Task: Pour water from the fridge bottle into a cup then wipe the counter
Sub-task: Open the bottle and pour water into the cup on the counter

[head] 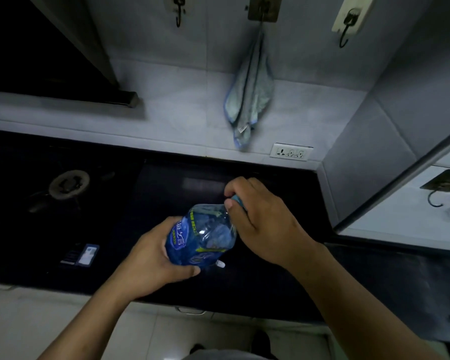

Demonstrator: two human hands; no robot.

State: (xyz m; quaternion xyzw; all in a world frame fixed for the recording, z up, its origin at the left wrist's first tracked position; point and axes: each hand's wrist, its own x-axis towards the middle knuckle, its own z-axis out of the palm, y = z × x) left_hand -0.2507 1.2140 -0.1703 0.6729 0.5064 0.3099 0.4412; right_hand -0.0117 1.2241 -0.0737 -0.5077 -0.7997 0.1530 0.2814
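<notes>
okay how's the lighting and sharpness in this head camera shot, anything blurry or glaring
Head view: dim overall, the dark glossy countertop nearly black; small glare spots on the blue-labelled clear plastic bottle; the pale blue cloth hanging on the wall hook looks soft, slightly smeared; wide-angle lens bends the wall edges; both hands reasonably sharp.

Along the back wall you have three hooks: a dark hook (178,11) at upper left, a bare white-plated hook (348,24) at upper right, and between them a brown-plated hook (264,9). A white wall socket (291,152) sits just above the worktop's back edge, toward the right corner. At the left end you see a gas burner (68,183), with a blue-and-white label (88,255) near the front edge. A range hood (50,55) overhangs the upper left.
</notes>
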